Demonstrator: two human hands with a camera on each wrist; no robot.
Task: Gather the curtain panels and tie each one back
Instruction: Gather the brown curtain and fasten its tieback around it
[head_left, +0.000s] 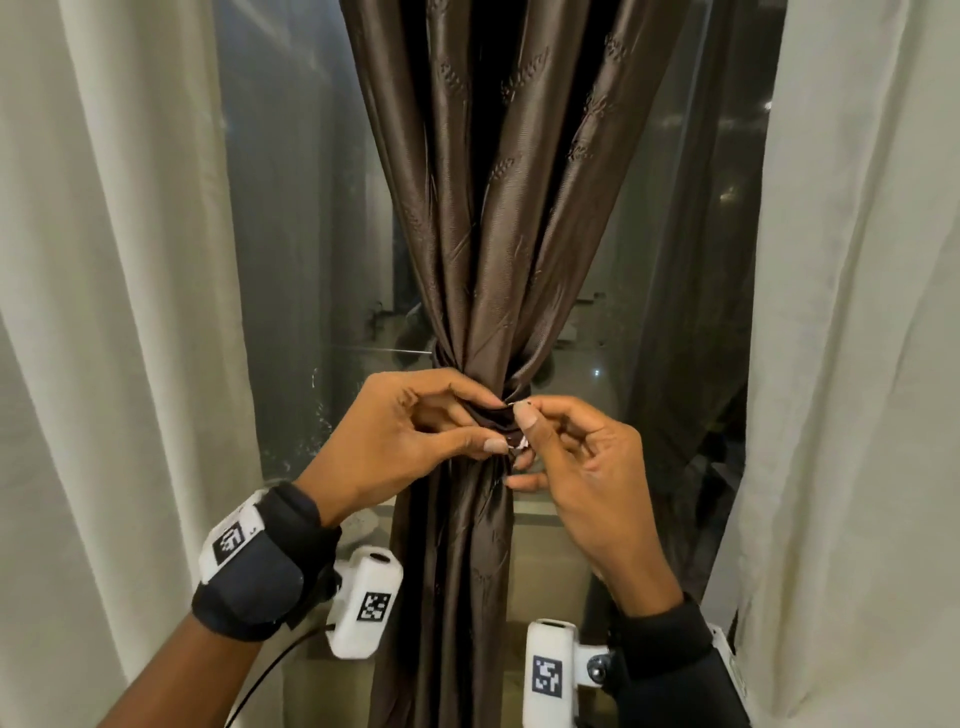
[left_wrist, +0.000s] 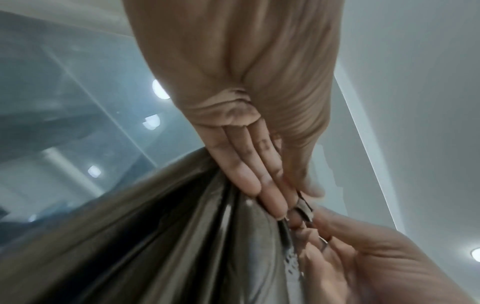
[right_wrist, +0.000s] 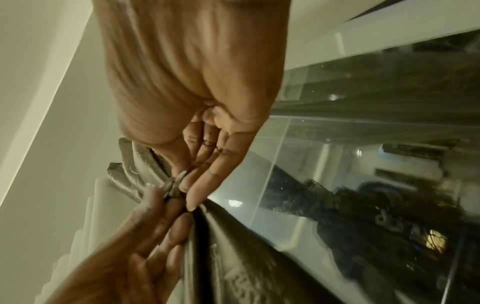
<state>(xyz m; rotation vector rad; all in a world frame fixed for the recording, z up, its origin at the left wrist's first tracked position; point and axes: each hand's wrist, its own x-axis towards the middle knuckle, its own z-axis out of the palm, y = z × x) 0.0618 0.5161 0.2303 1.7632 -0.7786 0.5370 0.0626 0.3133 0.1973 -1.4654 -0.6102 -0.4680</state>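
A shiny brown curtain panel (head_left: 498, 218) hangs in front of the window, bunched into a narrow waist at mid height. A brown tieback band (head_left: 488, 415) wraps that waist. My left hand (head_left: 415, 431) pinches the band's left end between thumb and fingers. My right hand (head_left: 561, 447) pinches the other end, and the two ends meet at the front of the bunch. In the left wrist view the left fingers (left_wrist: 259, 181) lie along the dark fabric (left_wrist: 182, 236). In the right wrist view the right fingertips (right_wrist: 189, 185) hold a small fold of the band against the curtain (right_wrist: 233, 257).
Cream curtains hang on both sides, left (head_left: 119, 291) and right (head_left: 857, 312). The window glass (head_left: 296, 218) lies behind the brown panel, with a sill (head_left: 540, 514) below hand height.
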